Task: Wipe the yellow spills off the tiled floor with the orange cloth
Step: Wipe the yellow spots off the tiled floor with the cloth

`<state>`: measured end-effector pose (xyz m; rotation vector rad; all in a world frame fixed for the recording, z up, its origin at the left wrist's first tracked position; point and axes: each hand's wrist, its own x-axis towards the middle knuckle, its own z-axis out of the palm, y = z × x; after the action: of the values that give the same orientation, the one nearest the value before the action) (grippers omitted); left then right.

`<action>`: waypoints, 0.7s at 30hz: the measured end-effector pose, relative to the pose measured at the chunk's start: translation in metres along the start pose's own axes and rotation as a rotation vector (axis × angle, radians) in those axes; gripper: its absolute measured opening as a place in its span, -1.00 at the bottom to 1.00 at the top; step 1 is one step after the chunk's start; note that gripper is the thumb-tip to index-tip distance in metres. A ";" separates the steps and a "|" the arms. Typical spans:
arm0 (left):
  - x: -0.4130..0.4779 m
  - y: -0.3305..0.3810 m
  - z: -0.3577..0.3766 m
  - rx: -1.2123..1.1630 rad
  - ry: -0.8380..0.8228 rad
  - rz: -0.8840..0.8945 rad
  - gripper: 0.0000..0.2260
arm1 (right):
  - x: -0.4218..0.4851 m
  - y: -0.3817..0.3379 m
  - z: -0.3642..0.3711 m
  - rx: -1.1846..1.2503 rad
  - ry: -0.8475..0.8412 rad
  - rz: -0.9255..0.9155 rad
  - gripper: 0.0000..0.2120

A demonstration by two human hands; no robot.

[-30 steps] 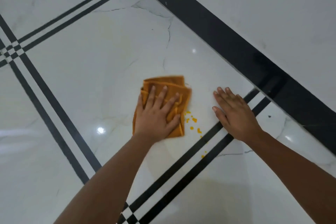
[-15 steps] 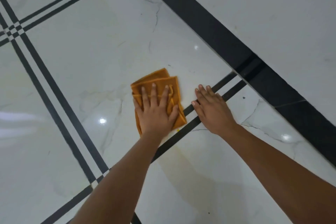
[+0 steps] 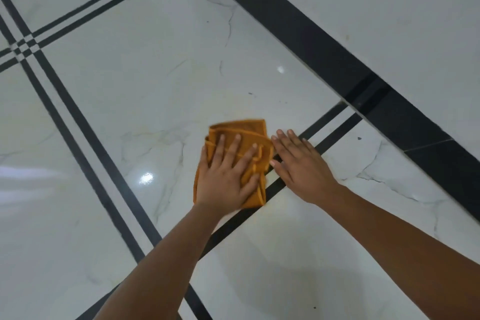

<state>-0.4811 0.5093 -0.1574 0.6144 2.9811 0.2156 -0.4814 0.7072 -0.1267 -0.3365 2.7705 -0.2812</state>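
Note:
The folded orange cloth [image 3: 246,132] lies flat on the glossy white marble floor [image 3: 145,91], beside a pair of thin black tile stripes. My left hand [image 3: 227,175] presses down on the cloth with fingers spread, covering most of it. My right hand [image 3: 298,163] rests palm down on the floor just to the right of the cloth, across the black stripes, fingers apart and holding nothing. No yellow spots show; only a faint yellowish smear [image 3: 275,206] remains on the tile near the cloth's lower right corner. Anything under the cloth is hidden.
A wide black baseboard [image 3: 311,34] runs diagonally along a white wall [image 3: 389,8] at the upper right. Double black stripes [image 3: 78,125] cross the floor on the left. Small dark specks [image 3: 250,93] dot the tile beyond the cloth.
My left hand slid the cloth to the right over the yellow spots, which no longer show. The cloth now nearly touches my right hand, and the view has shifted.

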 end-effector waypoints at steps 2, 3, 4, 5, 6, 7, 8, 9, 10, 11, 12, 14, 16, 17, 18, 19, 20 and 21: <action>0.014 -0.014 -0.005 -0.043 0.053 -0.258 -0.46 | 0.004 -0.006 0.001 -0.014 0.002 0.029 -0.22; 0.012 -0.017 -0.006 -0.060 0.054 -0.338 -0.45 | 0.007 -0.010 0.002 -0.021 0.001 0.036 -0.25; 0.004 -0.018 -0.007 -0.070 0.039 -0.339 -0.45 | 0.011 -0.014 0.003 -0.030 0.004 0.025 -0.28; -0.008 -0.018 -0.006 -0.065 0.028 -0.289 -0.45 | 0.016 -0.019 0.003 -0.043 0.009 -0.001 -0.29; -0.021 -0.019 -0.005 -0.039 0.009 -0.222 -0.45 | 0.023 -0.025 0.003 -0.055 0.018 -0.035 -0.29; -0.028 -0.025 -0.005 -0.016 -0.007 -0.178 -0.46 | 0.033 -0.034 0.003 -0.061 0.028 -0.069 -0.27; -0.027 -0.033 -0.006 -0.017 -0.008 -0.173 -0.46 | 0.041 -0.040 0.003 -0.063 0.037 -0.093 -0.24; -0.019 -0.043 -0.007 -0.024 0.012 -0.222 -0.46 | 0.049 -0.048 0.003 -0.064 0.033 -0.105 -0.22; -0.009 -0.055 -0.009 -0.042 0.034 -0.320 -0.46 | 0.056 -0.056 0.004 -0.067 0.028 -0.101 -0.22; -0.001 -0.063 -0.012 -0.064 0.038 -0.423 -0.45 | 0.060 -0.061 0.004 -0.071 0.031 -0.087 -0.24; 0.000 -0.067 -0.013 -0.068 0.037 -0.504 -0.45 | 0.063 -0.067 0.005 -0.073 0.039 -0.079 -0.26; -0.020 -0.067 -0.014 -0.067 0.055 -0.527 -0.44 | 0.068 -0.077 0.008 -0.081 0.039 -0.095 -0.26; -0.050 -0.062 -0.012 -0.056 0.026 -0.432 -0.44 | 0.070 -0.085 0.010 -0.085 0.028 -0.135 -0.22; -0.056 -0.067 -0.012 -0.042 0.012 -0.403 -0.45 | 0.074 -0.091 0.010 -0.085 0.033 -0.157 -0.18; -0.052 -0.077 -0.011 -0.040 0.019 -0.407 -0.45 | 0.078 -0.098 0.011 -0.079 0.033 -0.176 -0.16; -0.041 -0.091 -0.012 -0.054 0.036 -0.468 -0.44 | 0.081 -0.106 0.011 -0.073 0.023 -0.194 -0.16; -0.029 -0.104 -0.015 -0.079 0.055 -0.579 -0.44 | 0.084 -0.114 0.011 -0.077 0.012 -0.208 -0.16; -0.022 -0.111 -0.017 -0.099 0.070 -0.677 -0.43 | 0.088 -0.120 0.011 -0.085 0.009 -0.218 -0.17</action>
<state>-0.5064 0.3973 -0.1562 -0.4261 3.0101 0.3235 -0.5339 0.5677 -0.1356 -0.6628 2.7618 -0.2182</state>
